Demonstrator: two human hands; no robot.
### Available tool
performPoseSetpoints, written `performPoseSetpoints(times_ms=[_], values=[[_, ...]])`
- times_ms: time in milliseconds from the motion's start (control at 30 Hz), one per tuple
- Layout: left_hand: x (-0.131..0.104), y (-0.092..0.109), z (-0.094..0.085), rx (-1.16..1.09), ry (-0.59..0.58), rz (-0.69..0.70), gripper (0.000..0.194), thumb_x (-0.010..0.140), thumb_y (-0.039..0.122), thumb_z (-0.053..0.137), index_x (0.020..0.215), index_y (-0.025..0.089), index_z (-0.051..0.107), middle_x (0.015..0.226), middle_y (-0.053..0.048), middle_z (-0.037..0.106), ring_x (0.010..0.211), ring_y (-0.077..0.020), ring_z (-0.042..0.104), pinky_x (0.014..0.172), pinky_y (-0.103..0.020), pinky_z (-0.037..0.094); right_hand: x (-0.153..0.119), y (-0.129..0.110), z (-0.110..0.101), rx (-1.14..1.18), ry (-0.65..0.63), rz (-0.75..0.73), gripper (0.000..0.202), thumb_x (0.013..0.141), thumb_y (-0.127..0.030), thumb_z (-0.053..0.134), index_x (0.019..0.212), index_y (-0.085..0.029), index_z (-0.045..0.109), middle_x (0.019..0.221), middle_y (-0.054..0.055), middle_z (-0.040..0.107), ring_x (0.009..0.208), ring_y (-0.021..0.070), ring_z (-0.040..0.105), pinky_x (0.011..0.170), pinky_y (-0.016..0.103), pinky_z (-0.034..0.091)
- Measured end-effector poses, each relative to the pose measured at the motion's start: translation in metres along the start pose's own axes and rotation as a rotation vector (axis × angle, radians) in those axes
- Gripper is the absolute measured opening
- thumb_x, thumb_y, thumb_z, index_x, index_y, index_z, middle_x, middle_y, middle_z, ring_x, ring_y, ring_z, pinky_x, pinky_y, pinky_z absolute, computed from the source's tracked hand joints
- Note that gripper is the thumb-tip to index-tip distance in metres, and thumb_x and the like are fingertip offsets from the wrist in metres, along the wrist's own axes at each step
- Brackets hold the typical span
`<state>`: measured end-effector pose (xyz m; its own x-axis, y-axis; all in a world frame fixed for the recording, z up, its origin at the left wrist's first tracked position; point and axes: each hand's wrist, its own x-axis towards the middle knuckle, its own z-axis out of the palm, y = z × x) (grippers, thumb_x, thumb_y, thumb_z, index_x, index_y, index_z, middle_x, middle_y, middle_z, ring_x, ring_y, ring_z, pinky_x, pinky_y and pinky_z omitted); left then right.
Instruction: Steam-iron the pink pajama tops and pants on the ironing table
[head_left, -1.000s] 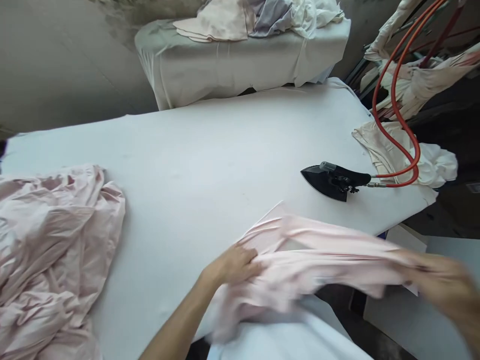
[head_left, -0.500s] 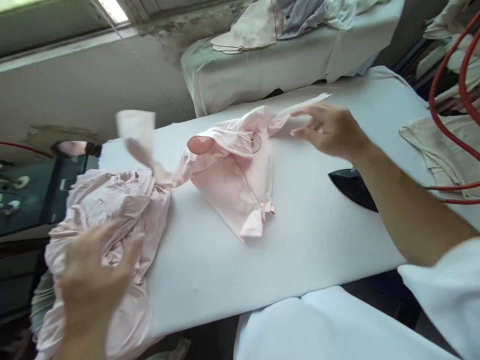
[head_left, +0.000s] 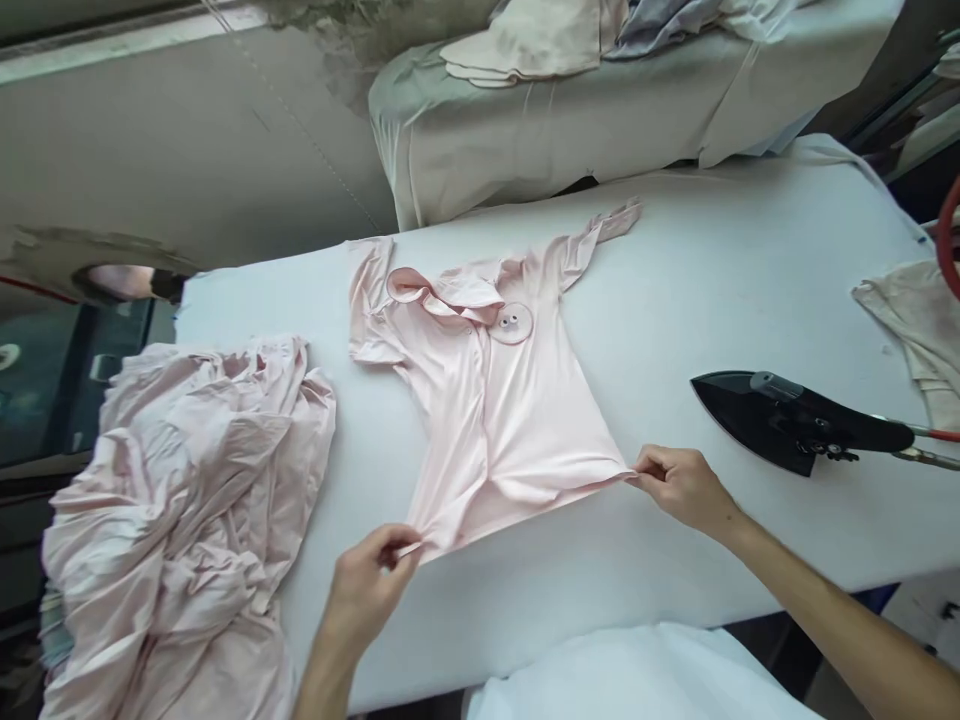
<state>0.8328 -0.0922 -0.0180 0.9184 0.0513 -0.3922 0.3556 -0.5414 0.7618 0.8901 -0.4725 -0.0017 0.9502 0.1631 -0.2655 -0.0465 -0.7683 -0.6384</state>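
A small pink shirt lies spread on the white-covered table, its collar toward the far side and a round patch on its chest. My left hand pinches the near left corner of its hem. The near right corner is pinched between the thumb and fingers of my right hand. Both sleeves reach outward, the right one narrow and creased. To the right of the shirt, a black iron rests on the table with its tip pointing left.
A heap of crumpled pink garments covers the table's left end. Behind the table, a cloth-covered surface holds folded pale cloth. Cream cloth and a red hose are at the right edge.
The shirt has gone from bunched to spread, its hem pulled toward me. My left hand came from over the heap and my right from the far sleeve; both now grip the hem. The iron is fully visible.
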Motion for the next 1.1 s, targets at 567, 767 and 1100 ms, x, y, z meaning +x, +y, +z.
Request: performPoseSetpoints(times_ms=[567, 767, 1100], values=[[-0.081, -0.033, -0.013, 0.123, 0.224, 0.02, 0.018, 0.069, 0.033, 0.063, 0.081, 0.023, 0.071, 0.069, 0.001, 0.069, 0.062, -0.0169, 0.061, 0.061, -0.025, 0.047, -0.04, -0.017, -0.024, 0.091, -0.078, -0.144, 0.018, 0.078, -0.029, 0.059, 0.065, -0.019, 0.067, 0.06, 0.002, 0.063, 0.055, 0.0136, 0.055, 0.051, 0.023, 0.041], [-0.081, -0.042, 0.007, 0.237, 0.486, -0.016, 0.011, 0.064, 0.023, 0.055, 0.064, 0.022, 0.066, 0.066, -0.003, 0.064, 0.063, -0.0191, 0.06, 0.064, -0.029, 0.046, -0.077, 0.019, -0.02, 0.163, -0.076, 0.066, 0.033, 0.074, -0.047, 0.064, 0.059, -0.018, 0.067, 0.055, 0.002, 0.06, 0.054, 0.014, 0.053, 0.052, 0.025, 0.041], [-0.084, -0.049, 0.039, -0.188, 0.572, -0.189, 0.031, 0.06, 0.031, 0.059, 0.087, 0.021, 0.073, 0.084, -0.005, 0.075, 0.079, -0.024, 0.07, 0.074, -0.034, 0.055, -0.079, 0.018, 0.042, 0.075, 0.532, 0.121, 0.026, 0.071, -0.034, 0.049, 0.083, -0.019, 0.066, 0.068, 0.005, 0.067, 0.061, 0.019, 0.061, 0.06, 0.029, 0.049]])
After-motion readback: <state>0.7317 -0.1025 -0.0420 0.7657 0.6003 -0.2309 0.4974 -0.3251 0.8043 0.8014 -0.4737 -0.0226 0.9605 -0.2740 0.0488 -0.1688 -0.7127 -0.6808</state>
